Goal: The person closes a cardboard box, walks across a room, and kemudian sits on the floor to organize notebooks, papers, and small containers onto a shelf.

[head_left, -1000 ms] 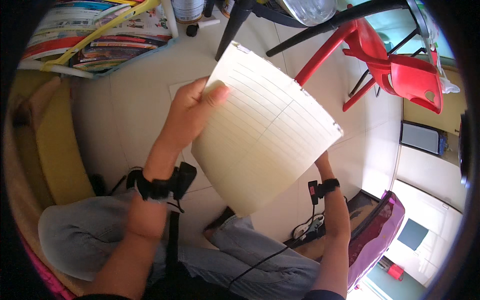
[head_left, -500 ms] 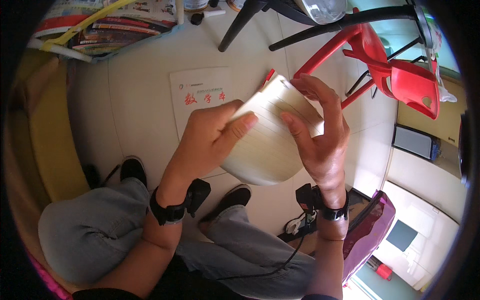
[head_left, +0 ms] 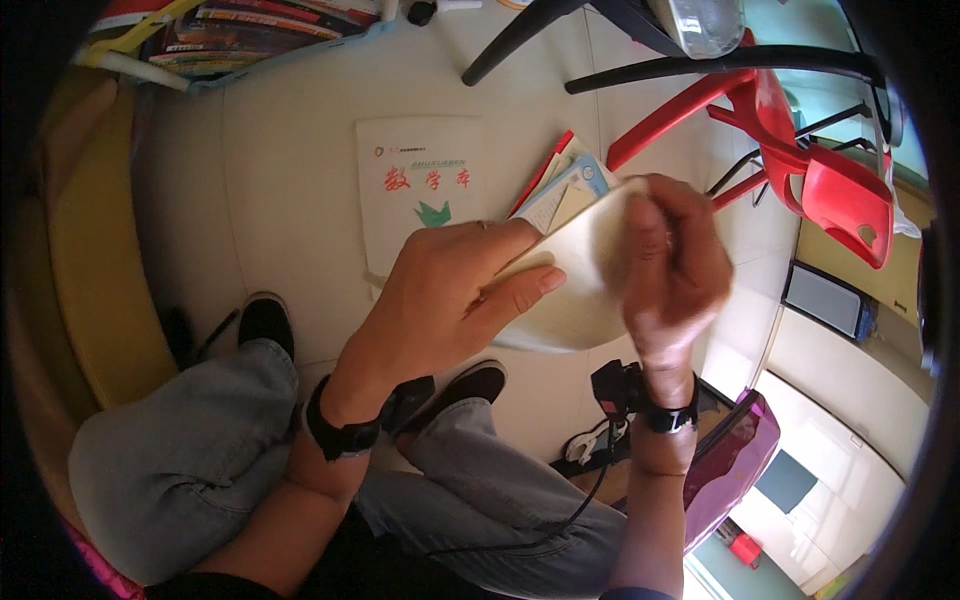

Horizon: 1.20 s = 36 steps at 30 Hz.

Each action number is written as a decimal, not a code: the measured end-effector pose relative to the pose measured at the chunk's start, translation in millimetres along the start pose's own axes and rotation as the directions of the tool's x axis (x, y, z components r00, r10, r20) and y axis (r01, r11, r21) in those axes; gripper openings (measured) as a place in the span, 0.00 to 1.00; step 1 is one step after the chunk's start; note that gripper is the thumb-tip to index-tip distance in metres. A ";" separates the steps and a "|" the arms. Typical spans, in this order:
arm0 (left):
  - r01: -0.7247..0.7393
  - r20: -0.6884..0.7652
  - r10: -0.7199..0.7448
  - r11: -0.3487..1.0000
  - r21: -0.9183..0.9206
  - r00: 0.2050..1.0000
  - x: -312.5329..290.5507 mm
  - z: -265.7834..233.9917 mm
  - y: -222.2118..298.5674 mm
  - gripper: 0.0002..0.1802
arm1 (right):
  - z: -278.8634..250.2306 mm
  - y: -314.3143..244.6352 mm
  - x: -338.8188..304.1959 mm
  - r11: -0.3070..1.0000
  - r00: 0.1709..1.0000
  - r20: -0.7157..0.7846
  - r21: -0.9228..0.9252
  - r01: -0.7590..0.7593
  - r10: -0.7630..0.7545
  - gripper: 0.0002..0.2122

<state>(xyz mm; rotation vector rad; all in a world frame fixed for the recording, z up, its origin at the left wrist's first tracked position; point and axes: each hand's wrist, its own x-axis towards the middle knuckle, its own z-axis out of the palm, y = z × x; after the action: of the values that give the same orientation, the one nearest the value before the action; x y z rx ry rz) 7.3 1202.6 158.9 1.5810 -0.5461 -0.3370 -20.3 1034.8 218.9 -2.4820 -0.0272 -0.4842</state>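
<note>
My left hand (head_left: 445,290) grips a cream-paged notebook (head_left: 575,315) by its left edge, thumb on top. The pages bow into a curve along the lower side. My right hand (head_left: 675,265) is closed on the notebook's upper right corner, its thumb pressed against the bent fingers. Beyond the notebook's upper edge, a booklet with a blue-and-white cover (head_left: 588,178) and a red-edged book (head_left: 550,170) stick out; how far they reach behind it is hidden. On the floor to the left lies a white exercise book (head_left: 420,150) with red lettering and a green shape, partly covered by my left hand.
A red plastic chair (head_left: 780,140) and a black-legged seat (head_left: 620,75) stand at the upper right. At the upper left is a rack of magazines (head_left: 270,35). A yellowish panel (head_left: 95,290) runs along the left, and a purple bag (head_left: 735,455) sits at lower right.
My right hand has closed at the notebook's corner, its fingers previously spread behind the pages. The notebook has shifted right, and the blue-and-white booklet and more of the red-edged book now show.
</note>
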 end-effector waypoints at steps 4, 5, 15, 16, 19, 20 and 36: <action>0.026 -0.003 -0.026 0.997 0.075 1.000 5.9 -10.1 -17.4 0.09 | -24.6 17.3 7.4 0.994 0.928 -0.362 0.029 0.108 -0.090 0.07; 0.049 -0.020 -0.047 0.987 0.155 0.999 4.2 -15.1 -27.8 0.11 | -31.0 20.8 7.8 0.991 0.912 -0.397 0.036 0.130 -0.106 0.07; 0.228 0.275 -0.379 -0.166 -0.960 0.883 -0.2 -9.5 -65.3 0.25 | 16.1 7.0 -46.3 0.859 0.792 0.340 0.116 0.499 -0.507 0.10; 0.230 0.277 -0.378 -0.166 -0.959 0.883 2.4 -5.0 -65.4 0.25 | 30.1 8.0 -56.9 0.808 0.736 0.337 0.208 0.550 -0.588 0.11; 0.351 0.000 -0.508 0.597 -0.722 0.862 3.8 11.8 -75.7 0.28 | 44.9 1.7 -76.7 0.804 0.606 0.545 0.261 0.534 -0.580 0.12; 0.352 0.001 -0.507 0.596 -0.722 0.862 1.9 15.7 -81.0 0.28 | 46.3 2.0 -79.3 0.820 0.575 0.598 0.291 0.493 -0.558 0.11; 0.243 0.197 -0.187 0.916 -0.319 0.962 -17.6 51.4 -69.6 0.32 | 22.3 67.8 -16.0 0.990 0.942 0.320 -0.060 0.127 -0.101 0.20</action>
<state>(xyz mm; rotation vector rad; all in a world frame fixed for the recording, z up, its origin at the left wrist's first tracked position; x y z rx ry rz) -24.7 1169.9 83.4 1.2827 -0.4098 -0.6970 -19.0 993.5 158.6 -2.6232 -0.2874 -0.1298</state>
